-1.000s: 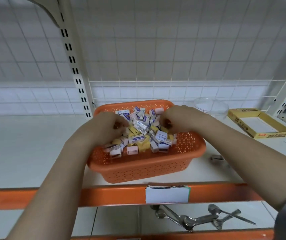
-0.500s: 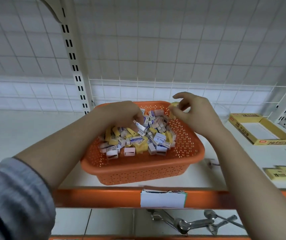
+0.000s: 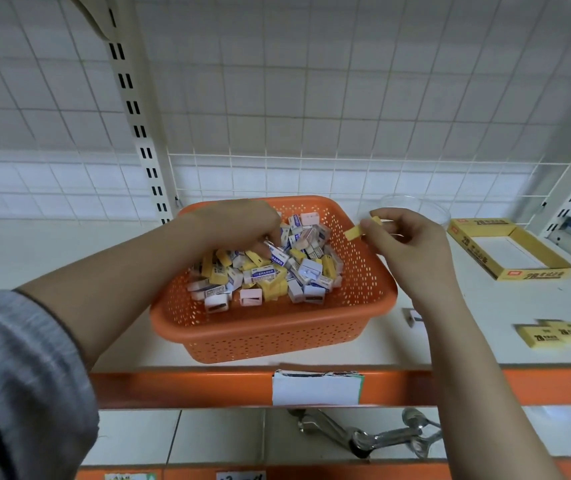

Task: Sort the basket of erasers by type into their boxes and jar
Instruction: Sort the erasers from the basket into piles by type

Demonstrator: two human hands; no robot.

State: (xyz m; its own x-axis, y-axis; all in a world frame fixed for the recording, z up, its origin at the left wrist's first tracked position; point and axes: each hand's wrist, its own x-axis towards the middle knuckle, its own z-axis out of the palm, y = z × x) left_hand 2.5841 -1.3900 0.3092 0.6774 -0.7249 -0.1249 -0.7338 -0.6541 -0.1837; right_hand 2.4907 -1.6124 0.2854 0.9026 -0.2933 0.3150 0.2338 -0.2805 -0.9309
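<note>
My right hand (image 3: 412, 251): grip pinched on small yellow erasers (image 3: 354, 233) at the fingertips, held above the right rim of the orange basket (image 3: 277, 330).
My left hand (image 3: 239, 225): fingers curled down into the eraser pile (image 3: 270, 271); whether this grip has one, I cannot tell.
Handling: I judge each eraser light, small, slightly soft; paper sleeves may slide, so I pinch the long flat sides.
Destinations: yellow box (image 3: 509, 251) and clear jar (image 3: 412, 207) on the shelf, right of the basket.
Strays: two yellow erasers on the shelf (image 3: 550, 334).
</note>
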